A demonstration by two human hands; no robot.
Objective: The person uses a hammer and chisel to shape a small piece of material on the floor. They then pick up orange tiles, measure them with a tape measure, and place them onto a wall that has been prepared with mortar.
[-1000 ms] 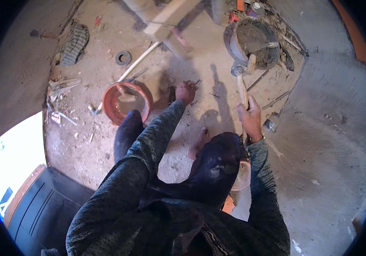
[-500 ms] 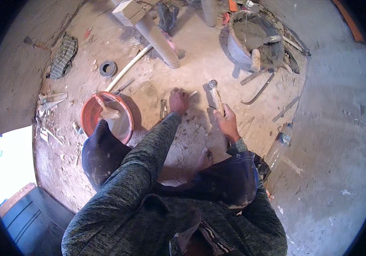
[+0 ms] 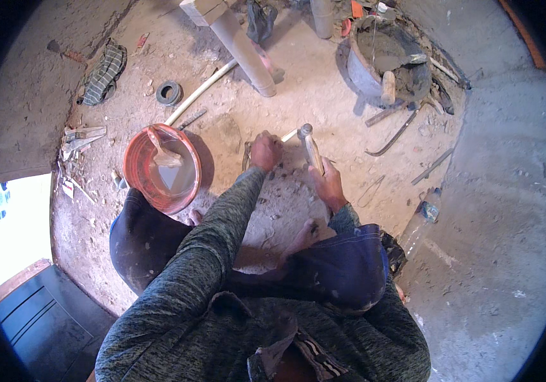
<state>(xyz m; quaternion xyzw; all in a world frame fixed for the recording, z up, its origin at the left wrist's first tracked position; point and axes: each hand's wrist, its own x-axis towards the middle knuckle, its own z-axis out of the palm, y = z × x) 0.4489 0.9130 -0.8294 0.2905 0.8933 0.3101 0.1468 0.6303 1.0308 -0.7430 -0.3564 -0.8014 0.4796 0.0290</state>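
My left hand (image 3: 265, 153) is down at the dirt floor, closed round a short, thin pale bar (image 3: 289, 135) whose end sticks out toward the upper right. A metal tool (image 3: 247, 155), partly hidden, lies beside it. Just to its right, my right hand (image 3: 327, 181) grips a hammer (image 3: 312, 153) by its wooden handle, the steel head raised near the bar's end. An orange-red bucket (image 3: 134, 169) with murky liquid and a wooden float (image 3: 166, 156) in it stands left of my hands, by my left knee.
Upper right: a mortar-filled tub (image 3: 357, 63), curved metal bar (image 3: 387, 138) and plastic bottle (image 3: 429, 207). Upper middle: pipes (image 3: 241, 54) and a long white pipe (image 3: 196, 95). Left: dark ring (image 3: 169, 93), striped cloth (image 3: 104, 73), bright opening (image 3: 12, 235). A concrete wall (image 3: 502, 191) runs along the right.
My right hand has brought the hammer leftward and down, close to my left hand. My left hand has moved slightly down and left. The view has shifted and my knees are spread wider.
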